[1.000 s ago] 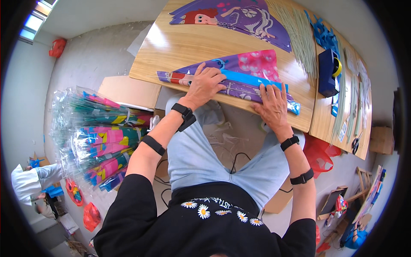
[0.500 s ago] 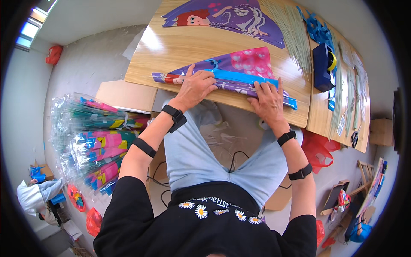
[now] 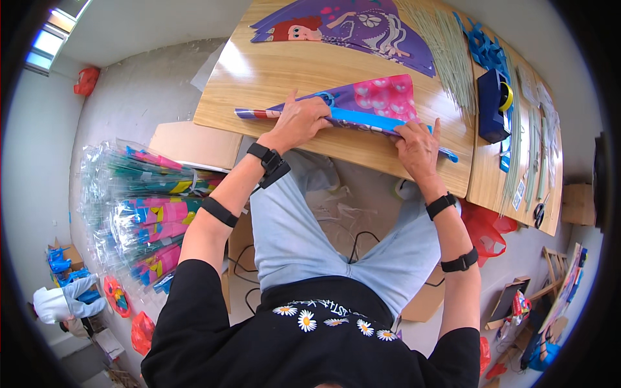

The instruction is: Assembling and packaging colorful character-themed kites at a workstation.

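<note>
A purple printed kite (image 3: 381, 97) lies near the table's front edge, its front side rolled into a long narrow tube. The pink bubble-printed part still spreads flat behind the roll. A bright blue strip (image 3: 369, 118) runs along the tube. My left hand (image 3: 299, 123) is closed over the roll's left part, fingers curled onto it and thumb side hidden. Towards the other end, my right hand (image 3: 417, 150) grips the roll between thumb and bent fingers, one finger sticking up. Both ends of the tube show beyond my hands.
Flat printed kite sheets (image 3: 349, 35) are stacked farther back, beside a bunch of thin pale rods (image 3: 446, 58). At the right stand a dark blue tape dispenser (image 3: 491, 107) and scissors (image 3: 539, 215). Plastic-wrapped bundles (image 3: 152, 216) fill the left, near a cardboard box (image 3: 194, 143).
The kite's front edge is rolled tighter, and the tube looks narrower. My right hand has gone from lying spread on it to gripping it with bent fingers. The view has shifted slightly.
</note>
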